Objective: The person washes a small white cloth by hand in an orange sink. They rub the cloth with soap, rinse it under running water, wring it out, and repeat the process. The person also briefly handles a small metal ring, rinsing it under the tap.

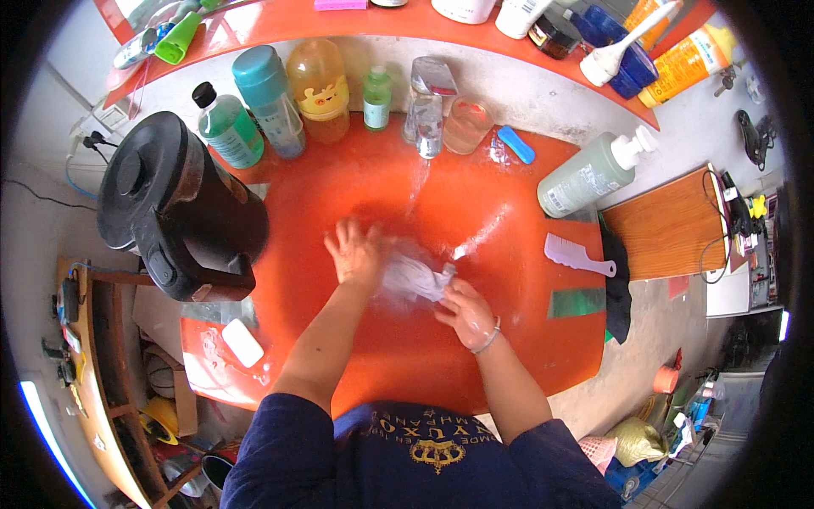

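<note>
A wet whitish cloth (pixel 413 277) lies bunched in the bowl of an orange-red washbasin (pixel 381 362), blurred by motion. My left hand (pixel 357 251) is at the cloth's left side, palm down with its fingers spread. At the cloth's right end is my right hand (pixel 469 315), wet and wearing a bracelet (pixel 489 336); its fingertips touch the fabric, but whether they grip it is unclear. Water runs from the metal faucet (pixel 428 127) into the bowl beyond the cloth.
A black electric kettle (pixel 184 210) stands on the left rim, near a white soap bar (pixel 242 342). Several bottles, including a green one (pixel 232 130), line the back. On the right are a pump bottle (pixel 585 178) and a lilac comb (pixel 575 254). An orange-red shelf (pixel 267 28) overhangs behind.
</note>
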A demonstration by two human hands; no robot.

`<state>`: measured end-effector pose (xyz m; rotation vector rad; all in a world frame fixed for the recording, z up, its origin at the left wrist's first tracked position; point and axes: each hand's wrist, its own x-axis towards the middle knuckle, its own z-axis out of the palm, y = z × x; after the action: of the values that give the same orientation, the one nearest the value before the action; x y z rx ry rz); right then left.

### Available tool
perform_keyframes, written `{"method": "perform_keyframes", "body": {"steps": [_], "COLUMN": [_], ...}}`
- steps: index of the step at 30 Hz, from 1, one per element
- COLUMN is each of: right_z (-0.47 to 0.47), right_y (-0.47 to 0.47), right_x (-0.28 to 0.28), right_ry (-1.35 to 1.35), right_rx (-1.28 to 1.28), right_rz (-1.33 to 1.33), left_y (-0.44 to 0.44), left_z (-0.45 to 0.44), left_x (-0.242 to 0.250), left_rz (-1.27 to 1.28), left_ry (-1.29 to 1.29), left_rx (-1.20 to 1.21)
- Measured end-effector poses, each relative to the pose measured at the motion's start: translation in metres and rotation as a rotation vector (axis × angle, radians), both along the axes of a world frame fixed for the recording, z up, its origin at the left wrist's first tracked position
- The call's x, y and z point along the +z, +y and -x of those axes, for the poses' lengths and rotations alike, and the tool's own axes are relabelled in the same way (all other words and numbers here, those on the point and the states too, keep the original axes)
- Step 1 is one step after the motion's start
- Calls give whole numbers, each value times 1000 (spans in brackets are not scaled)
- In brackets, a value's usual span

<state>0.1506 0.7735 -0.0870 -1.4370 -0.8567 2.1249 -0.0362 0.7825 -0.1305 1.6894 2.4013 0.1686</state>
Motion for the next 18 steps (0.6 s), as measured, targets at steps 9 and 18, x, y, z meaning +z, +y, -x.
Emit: {"method": "perform_keyframes", "body": {"steps": [9, 18], "right_z": [-20, 26], "right_y": [17, 10], "right_x": [-25, -6], "right_ry": [490, 492], "right_rx": [-247, -305], "right_rz": [216, 162], "left_y": [-34, 6], "left_z": [-102, -70], "left_x": [50, 71], "left_rz": [-562, -367], "left_ry": [-730, -746], "left_rx": [-426, 130]}}
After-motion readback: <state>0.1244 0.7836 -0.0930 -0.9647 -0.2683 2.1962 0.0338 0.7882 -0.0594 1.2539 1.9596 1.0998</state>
